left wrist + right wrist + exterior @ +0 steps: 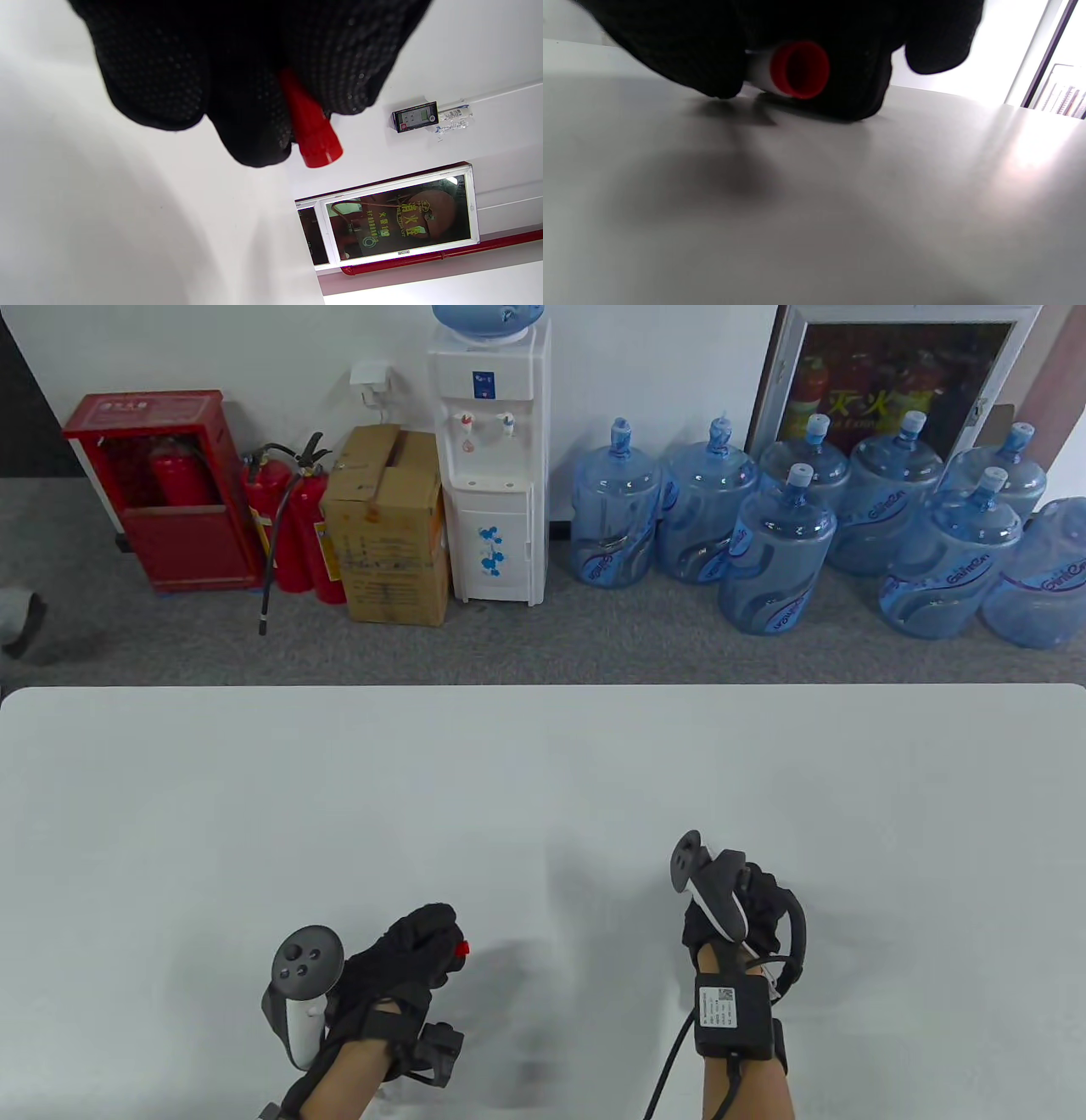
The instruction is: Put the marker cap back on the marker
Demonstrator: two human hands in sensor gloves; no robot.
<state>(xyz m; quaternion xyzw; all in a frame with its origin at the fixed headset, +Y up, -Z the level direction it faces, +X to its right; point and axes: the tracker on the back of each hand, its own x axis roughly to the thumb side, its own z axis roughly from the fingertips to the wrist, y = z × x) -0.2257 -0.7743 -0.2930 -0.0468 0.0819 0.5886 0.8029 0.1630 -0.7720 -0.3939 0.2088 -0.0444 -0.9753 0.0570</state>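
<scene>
Red plastic shows in both hands. The left hand (399, 959), low on the table (543, 780) and left of centre, has its fingers (250, 127) curled round 1 red cap (312, 127); in the left wrist view the cap tapers up into the glove and its wider ribbed end sticks out past the fingertips. From the table view only a small red bit (461, 948) pokes out on the hand's right side.

The right hand (734, 903) sits well apart, right of centre, knuckles down near the table. Its fingers (683, 63) close round 1 marker (780, 70): in the right wrist view a white barrel with a red round end faces the camera, low over the table or resting on it, can't tell which. Can't tell if that red end is the tip side or the back end. The marker is hidden by the glove in the table view.

Each hand wears 1 black glove w/ 1 tracker strapped on the back: left one (299, 984), right one (708, 882). A black box w/ a label (731, 1014) is strapped to the right wrist, cable trailing down.

Beyond the table, on grey carpet: 9 blue water jugs (776, 551) visible in a cluster, 1 white water dispenser (492, 466), 1 cardboard box (386, 526), 2 red extinguishers (293, 526) standing loose and 1 more inside a red cabinet (161, 487).
</scene>
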